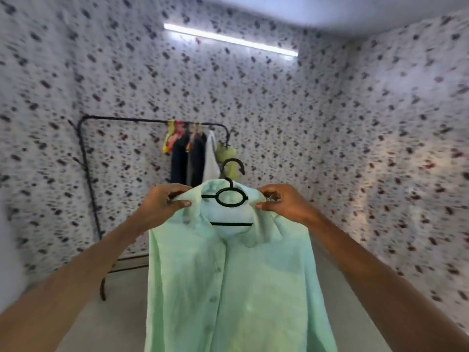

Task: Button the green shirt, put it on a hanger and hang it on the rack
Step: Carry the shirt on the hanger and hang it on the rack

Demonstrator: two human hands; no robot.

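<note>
The light green shirt [236,288] hangs in front of me, its front closed by a row of buttons down the middle. A black hanger [231,197] sits inside its collar, hook pointing up. My left hand [162,201] grips the left shoulder of the shirt and my right hand [281,201] grips the right shoulder, both raised at chest height. The black clothes rack [86,158] stands against the far wall behind the shirt, apart from it.
Several garments hang at the right end of the rack's bar: dark ones [187,158], a white one [210,158] and a pale green one [227,158], plus coloured hangers [172,135]. The bar's left half is bare. Patterned walls surround the room.
</note>
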